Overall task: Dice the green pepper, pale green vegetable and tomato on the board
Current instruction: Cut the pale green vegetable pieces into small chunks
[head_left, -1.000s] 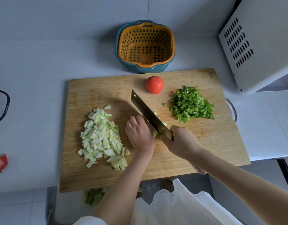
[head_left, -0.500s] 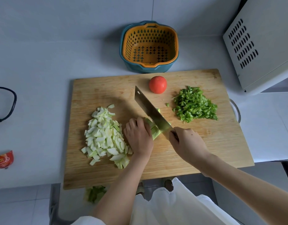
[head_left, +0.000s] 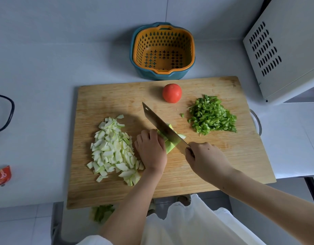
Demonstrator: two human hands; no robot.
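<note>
Pale green vegetable (head_left: 168, 147), an uncut piece of it, lies near the middle of the board (head_left: 223, 165). The left hand (head_left: 151, 150) holds it down, fingers curled over it and knuckles close to the blade. The right hand (head_left: 205, 160), just right of that on the board, is wrapped tight round the handle of a knife (head_left: 163, 128). The wide blade slants from that hand toward the board's far left and sits across the piece; how deep it has cut cannot be told.

On the left half of the board, touching the left hand's wrist, spreads a pile of pale diced pieces (head_left: 113, 149). On the right half, farther back, sits a heap of diced green pepper (head_left: 212, 115), with one stray bit just left of it. The tomato (head_left: 171, 93) stands whole near the board's far edge, apart from both heaps.

The board rests on a pale bench (head_left: 46, 85). Just beyond its far edge stands an orange strainer basket (head_left: 163, 38) nested in a blue bowl. A white vented appliance (head_left: 285, 50) stands off the far right corner, and a red packet (head_left: 1, 175) lies well off to the left.
</note>
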